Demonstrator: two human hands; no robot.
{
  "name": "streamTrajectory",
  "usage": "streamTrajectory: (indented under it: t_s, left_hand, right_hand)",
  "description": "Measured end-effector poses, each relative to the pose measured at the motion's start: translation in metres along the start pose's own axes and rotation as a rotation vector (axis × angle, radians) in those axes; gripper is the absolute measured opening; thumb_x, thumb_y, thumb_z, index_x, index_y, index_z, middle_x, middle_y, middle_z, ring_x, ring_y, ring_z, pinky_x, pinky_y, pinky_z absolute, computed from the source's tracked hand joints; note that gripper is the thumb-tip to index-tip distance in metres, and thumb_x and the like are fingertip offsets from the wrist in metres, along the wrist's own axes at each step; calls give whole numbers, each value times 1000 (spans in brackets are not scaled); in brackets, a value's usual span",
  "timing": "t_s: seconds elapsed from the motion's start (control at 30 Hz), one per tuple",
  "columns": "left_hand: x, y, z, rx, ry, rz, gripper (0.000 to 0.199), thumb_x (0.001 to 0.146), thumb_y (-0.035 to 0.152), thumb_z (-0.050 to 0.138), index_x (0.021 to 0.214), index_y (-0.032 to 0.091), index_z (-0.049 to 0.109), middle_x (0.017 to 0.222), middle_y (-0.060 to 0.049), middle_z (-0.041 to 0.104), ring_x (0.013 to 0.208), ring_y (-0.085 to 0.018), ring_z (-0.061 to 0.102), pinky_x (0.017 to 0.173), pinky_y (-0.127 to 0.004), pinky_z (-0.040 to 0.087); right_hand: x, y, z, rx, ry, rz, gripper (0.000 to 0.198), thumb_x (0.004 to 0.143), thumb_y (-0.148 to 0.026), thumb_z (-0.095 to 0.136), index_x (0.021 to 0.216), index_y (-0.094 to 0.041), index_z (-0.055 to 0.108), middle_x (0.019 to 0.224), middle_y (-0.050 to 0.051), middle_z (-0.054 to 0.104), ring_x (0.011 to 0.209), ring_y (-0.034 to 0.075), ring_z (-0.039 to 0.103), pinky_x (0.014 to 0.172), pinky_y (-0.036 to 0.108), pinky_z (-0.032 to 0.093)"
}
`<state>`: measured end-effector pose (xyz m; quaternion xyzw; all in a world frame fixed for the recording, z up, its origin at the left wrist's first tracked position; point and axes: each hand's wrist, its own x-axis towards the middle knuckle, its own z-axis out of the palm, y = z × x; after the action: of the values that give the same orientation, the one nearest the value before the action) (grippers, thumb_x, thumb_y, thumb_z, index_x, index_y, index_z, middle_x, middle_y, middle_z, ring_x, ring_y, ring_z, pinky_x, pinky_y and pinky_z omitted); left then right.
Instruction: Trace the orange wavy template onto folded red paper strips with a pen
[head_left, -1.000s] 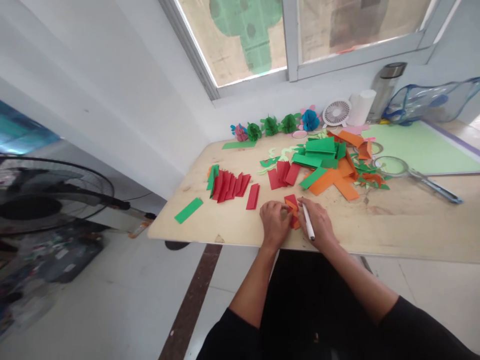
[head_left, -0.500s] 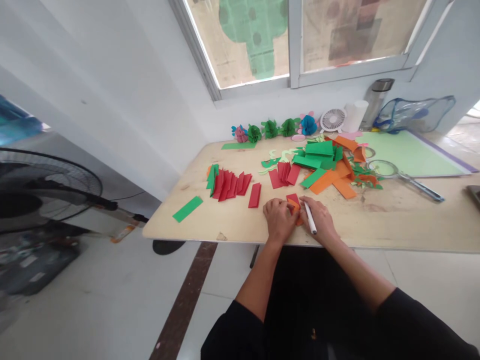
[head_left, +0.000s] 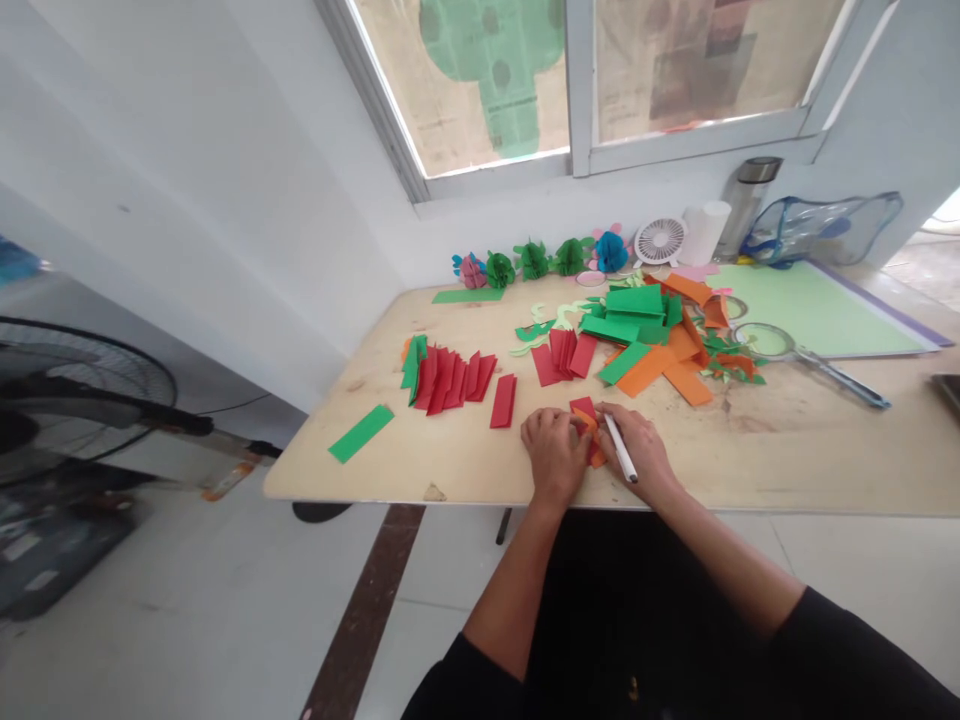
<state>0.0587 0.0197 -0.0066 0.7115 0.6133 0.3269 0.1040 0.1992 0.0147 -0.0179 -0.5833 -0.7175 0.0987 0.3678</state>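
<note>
My left hand bends its fingers down over a small orange paper piece, which lies on a folded red paper strip near the table's front edge. Beside it, my right hand grips a white marker pen, its dark end toward me. The right fingertips meet the papers' right side; the pen's writing tip is hidden among the fingers. To the left lies a single folded red strip, and farther left a fanned row of red strips. More red folded strips lie just beyond my hands.
A heap of green and orange paper lies beyond my right hand, with scissors to its right. Paper flowers, a small white fan and a steel flask line the wall. A floor fan stands left.
The camera view has shifted slightly, so the table appears a little lower and to the left. Both hands stay at the same papers, the pen still in the right hand.
</note>
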Motion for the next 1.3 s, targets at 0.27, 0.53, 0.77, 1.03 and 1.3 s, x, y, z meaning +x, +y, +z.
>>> streamTrajectory:
  t_s: [0.27, 0.53, 0.77, 1.03, 1.3]
  left_hand:
    - [0, 1, -2, -2, -16, -11, 10, 82, 30, 69, 80, 20, 66, 95, -8, 60, 103, -28, 50, 94, -48, 38]
    - [0, 4, -5, -13, -13, -29, 6, 80, 24, 71, 77, 21, 66, 96, -7, 61, 105, -28, 51, 97, -47, 38]
    - [2, 2, -6, -24, -23, -49, 7, 81, 22, 67, 87, 20, 64, 97, -6, 63, 104, -26, 54, 98, -45, 40]
    - [18, -3, -17, 61, -163, -49, 25, 83, 15, 60, 107, 22, 63, 106, -6, 64, 106, -26, 54, 98, -45, 39]
    - [48, -1, -30, 160, -389, -9, 5, 81, 20, 65, 85, 21, 66, 96, -5, 65, 100, -26, 54, 91, -41, 40]
  right_hand:
    - [15, -3, 2, -22, -80, 49, 34, 81, -21, 51, 113, -21, 63, 94, 8, 72, 88, 24, 64, 82, 37, 49]
    - [17, -6, 2, -43, -112, 85, 33, 79, -21, 54, 110, -21, 64, 92, 7, 72, 86, 25, 64, 81, 37, 47]
    - [16, -7, 2, -16, -85, 76, 30, 80, -21, 55, 108, -23, 63, 87, 5, 73, 86, 24, 64, 77, 35, 46]
    - [12, -1, 8, -22, -52, 11, 27, 80, -19, 54, 106, -22, 63, 88, 6, 72, 81, 23, 62, 74, 33, 42]
    - [10, 0, 10, -28, -40, -16, 25, 84, -22, 52, 105, -23, 64, 86, 7, 70, 80, 23, 59, 71, 32, 38]
